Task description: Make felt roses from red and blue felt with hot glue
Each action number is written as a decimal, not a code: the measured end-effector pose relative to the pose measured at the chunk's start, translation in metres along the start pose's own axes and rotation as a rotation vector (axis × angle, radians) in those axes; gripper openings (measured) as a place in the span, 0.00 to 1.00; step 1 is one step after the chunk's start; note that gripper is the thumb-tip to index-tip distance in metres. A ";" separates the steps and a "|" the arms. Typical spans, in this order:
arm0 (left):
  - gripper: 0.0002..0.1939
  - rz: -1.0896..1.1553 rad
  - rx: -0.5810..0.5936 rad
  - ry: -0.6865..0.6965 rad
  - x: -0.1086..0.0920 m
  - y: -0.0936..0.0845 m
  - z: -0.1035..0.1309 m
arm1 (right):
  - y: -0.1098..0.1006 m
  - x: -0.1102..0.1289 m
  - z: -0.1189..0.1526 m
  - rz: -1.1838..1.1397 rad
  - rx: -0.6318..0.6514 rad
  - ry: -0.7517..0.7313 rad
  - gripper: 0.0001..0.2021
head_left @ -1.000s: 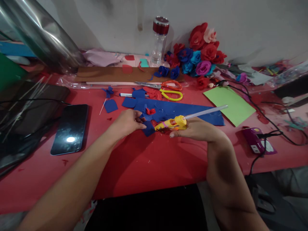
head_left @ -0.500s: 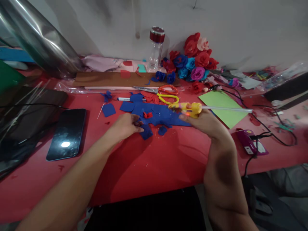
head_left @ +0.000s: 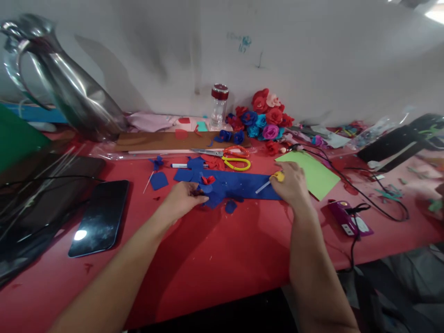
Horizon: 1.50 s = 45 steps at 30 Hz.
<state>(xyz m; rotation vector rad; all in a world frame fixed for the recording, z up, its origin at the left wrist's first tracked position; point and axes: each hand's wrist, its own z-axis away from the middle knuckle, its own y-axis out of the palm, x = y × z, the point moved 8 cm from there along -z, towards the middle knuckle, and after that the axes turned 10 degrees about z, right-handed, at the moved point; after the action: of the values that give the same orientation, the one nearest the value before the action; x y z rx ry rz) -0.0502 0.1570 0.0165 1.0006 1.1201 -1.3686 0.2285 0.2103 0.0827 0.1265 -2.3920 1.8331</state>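
My left hand pinches a small blue paper piece at the left end of the blue paper strip. A red paper bit lies right by its fingers. Over the strip's right end, my right hand is closed on a yellow object, mostly hidden by the fingers. A whitish stick points from that hand down and left across the strip. Loose blue pieces lie around the strip. Behind it are scissors with yellow and orange handles and a marker.
A black phone lies at the left, with a steel jug behind. A glass bottle and paper roses stand near the wall. Green paper, a purple power socket and black cables lie at the right.
The view has tilted up. My right hand has turned over, so the yellow tool is now mostly hidden and its pale stick points left instead of right. My left hand stays by the blue pieces.
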 end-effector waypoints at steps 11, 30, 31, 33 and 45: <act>0.09 -0.158 0.034 0.092 -0.002 0.000 -0.003 | 0.038 0.148 0.041 -0.158 0.532 -0.592 0.10; 0.11 0.124 -0.140 0.190 -0.021 -0.007 0.008 | 0.045 0.079 0.014 -1.253 0.305 0.227 0.16; 0.11 0.155 -0.152 0.178 -0.019 -0.008 0.008 | 0.047 0.078 0.015 -1.318 0.317 0.280 0.15; 0.11 0.205 -0.188 0.160 -0.017 -0.011 0.008 | 0.052 0.079 0.018 -1.443 0.343 0.379 0.14; 0.13 0.394 -0.283 0.043 -0.010 -0.009 0.010 | 0.058 0.102 0.035 -1.630 0.431 0.438 0.12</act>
<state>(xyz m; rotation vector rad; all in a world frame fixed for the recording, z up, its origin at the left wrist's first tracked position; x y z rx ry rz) -0.0581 0.1495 0.0290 0.9822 1.0464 -0.8515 0.1174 0.1923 0.0338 1.1245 -0.8119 1.1590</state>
